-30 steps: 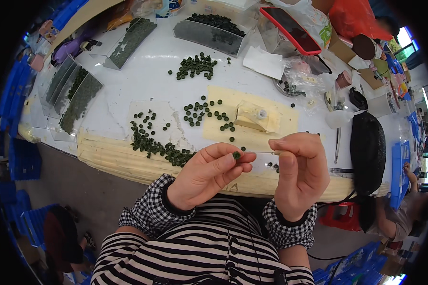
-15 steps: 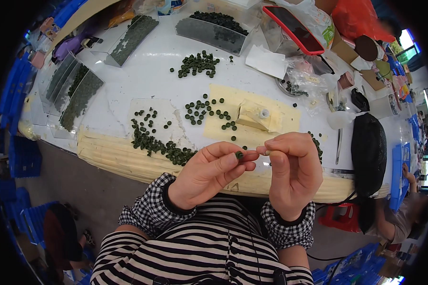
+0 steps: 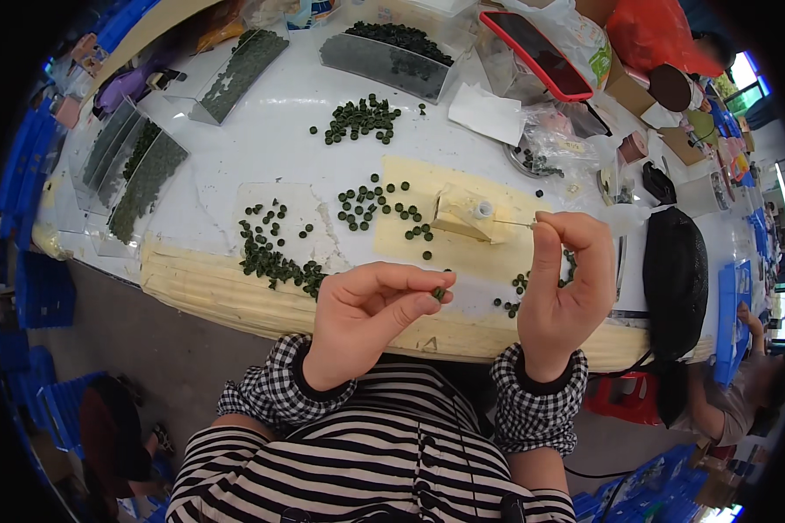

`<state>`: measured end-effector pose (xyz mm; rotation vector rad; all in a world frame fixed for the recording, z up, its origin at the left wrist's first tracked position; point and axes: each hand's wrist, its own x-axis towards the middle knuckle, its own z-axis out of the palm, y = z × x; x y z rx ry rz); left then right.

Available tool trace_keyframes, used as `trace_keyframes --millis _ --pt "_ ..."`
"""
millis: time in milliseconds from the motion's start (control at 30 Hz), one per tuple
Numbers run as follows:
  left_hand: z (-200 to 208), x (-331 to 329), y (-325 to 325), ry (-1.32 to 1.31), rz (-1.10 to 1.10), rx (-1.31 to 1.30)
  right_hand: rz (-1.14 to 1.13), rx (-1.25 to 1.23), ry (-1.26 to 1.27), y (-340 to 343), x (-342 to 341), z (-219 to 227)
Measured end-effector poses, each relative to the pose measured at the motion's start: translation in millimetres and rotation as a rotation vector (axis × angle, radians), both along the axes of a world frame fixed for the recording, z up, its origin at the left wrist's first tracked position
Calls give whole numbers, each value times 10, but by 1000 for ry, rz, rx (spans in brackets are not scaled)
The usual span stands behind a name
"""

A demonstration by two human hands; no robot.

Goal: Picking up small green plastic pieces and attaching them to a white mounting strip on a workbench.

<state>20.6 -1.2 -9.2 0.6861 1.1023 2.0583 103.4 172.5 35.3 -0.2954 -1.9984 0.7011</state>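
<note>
Between the thumb and fingers of my left hand [image 3: 366,309] is a small dark green round piece [image 3: 439,293], held above the table's front edge. My right hand [image 3: 571,279] pinches a thin needle-like rod [image 3: 516,223]. The rod points left, its far end close to a yellow taped block [image 3: 456,214] with a short white tube [image 3: 481,210] on top. Whether the tip touches the block, I cannot tell. Loose green pieces [image 3: 358,205] lie left of the block, and a denser heap [image 3: 270,257] of them lies beyond my left hand.
Clear bins with green pieces stand at the far left [image 3: 153,187] and back [image 3: 384,65]. A red-cased phone [image 3: 541,59] leans at the back right. A black bag [image 3: 677,283] sits on the right, near bags and cups. A padded yellow edge [image 3: 227,288] borders the table.
My hands have moved apart. The right hand carried the rod up and right, towards the block; the left hand shifted slightly left, still holding the green piece.
</note>
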Motion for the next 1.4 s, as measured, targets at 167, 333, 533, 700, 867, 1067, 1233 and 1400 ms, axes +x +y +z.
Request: trace_keyframes --millis 167,333,533,700,867,1067,1233,1400 --pt "23 -17 4 410 254 -78 -74 210 -148 87 -143 -98" --pt "8 -16 -1 444 294 -53 -80 248 -204 63 -119 -128" --pt "12 -36 -23 505 274 -39 195 -27 -172 -310 215 -61" --pt "16 -42 -21 566 257 -48 374 -204 -158 -453 302 -175" --pt "36 -34 -25 560 253 -56 390 -230 -144 -481 301 -207" --pt "34 -28 -21 567 257 -60 415 -243 -205 -465 355 -214" --pt "32 -34 -5 598 270 -56 415 -209 -199 -453 349 -208" --pt "38 -42 -13 639 268 -84 387 -138 -154 -432 317 -214"
